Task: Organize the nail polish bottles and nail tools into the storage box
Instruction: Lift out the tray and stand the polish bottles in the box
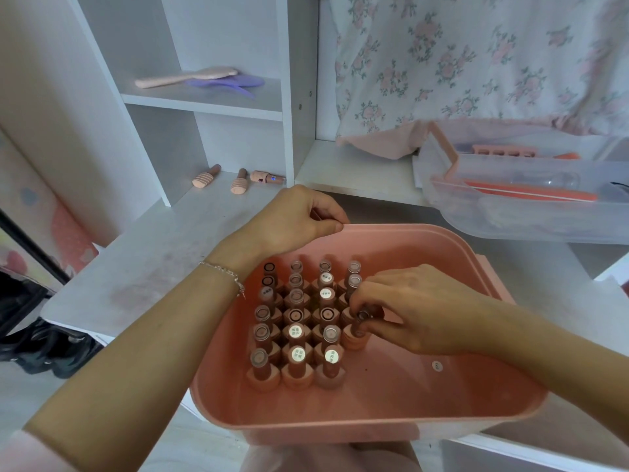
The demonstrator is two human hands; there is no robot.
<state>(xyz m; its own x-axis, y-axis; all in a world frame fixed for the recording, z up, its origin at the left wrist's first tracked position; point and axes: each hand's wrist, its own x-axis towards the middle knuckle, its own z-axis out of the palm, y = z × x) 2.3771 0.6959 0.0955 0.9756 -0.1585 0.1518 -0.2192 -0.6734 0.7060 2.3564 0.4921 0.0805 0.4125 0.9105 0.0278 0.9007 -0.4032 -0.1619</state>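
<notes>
Our left hand (292, 219) grips the far rim of the pink storage box (374, 417); our right hand (408, 308) pinches a bottle (363, 315) beside the upright rows (296, 321).

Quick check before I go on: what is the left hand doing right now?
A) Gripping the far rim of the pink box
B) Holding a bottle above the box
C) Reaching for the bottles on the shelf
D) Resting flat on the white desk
A: the left hand curls over the far rim of the pink box, while the right hand pinches a bottle in the rightmost row.
</notes>
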